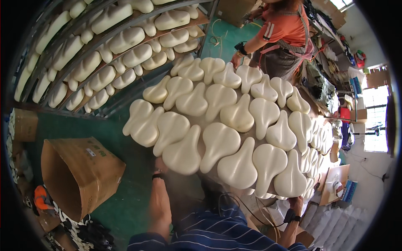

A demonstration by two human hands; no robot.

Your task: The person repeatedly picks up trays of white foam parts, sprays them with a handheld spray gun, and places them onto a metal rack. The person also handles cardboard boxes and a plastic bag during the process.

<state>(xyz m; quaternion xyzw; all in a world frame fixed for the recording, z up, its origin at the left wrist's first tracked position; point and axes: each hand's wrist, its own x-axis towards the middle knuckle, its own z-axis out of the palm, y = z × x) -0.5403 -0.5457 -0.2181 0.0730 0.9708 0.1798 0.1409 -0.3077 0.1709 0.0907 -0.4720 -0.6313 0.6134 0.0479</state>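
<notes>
Facing a board [198, 120] crowded with pale seats [270, 161], the person in a striped shirt [209, 234] has the left hand [159, 165], a dark band [158, 176] at its wrist, below the wide end of the seat at the near left, and the right hand [296, 202], a black watch [290, 216] at its wrist, at the near right corner, just beneath another wide end. The fingers of both hands are mostly hidden under the edge, so whether they are spread, pressed together or pinching the rim cannot be told. The seats lie on the board in close, uneven rows, many touching. Along the near row their long axes run roughly away from the person, and their noses alternate: the leftmost points away and to the right, the next back toward the person and to the left, then away, back, and away again at the corner. Farther rows mix directions too, some lying aslant. Most of the board is covered, and more seats [325, 138] beyond its right side are washed out by glare. To the left an open carton [90, 175] lies on its side, its inside dark. At the far edge a co-worker [284, 39] in an orange top is cut off by the upper border, one hand near the seats. A rack [121, 58] of similar seats stands at far left, partly lost in the black rim, and the windows [375, 119] at right are blown out
</notes>
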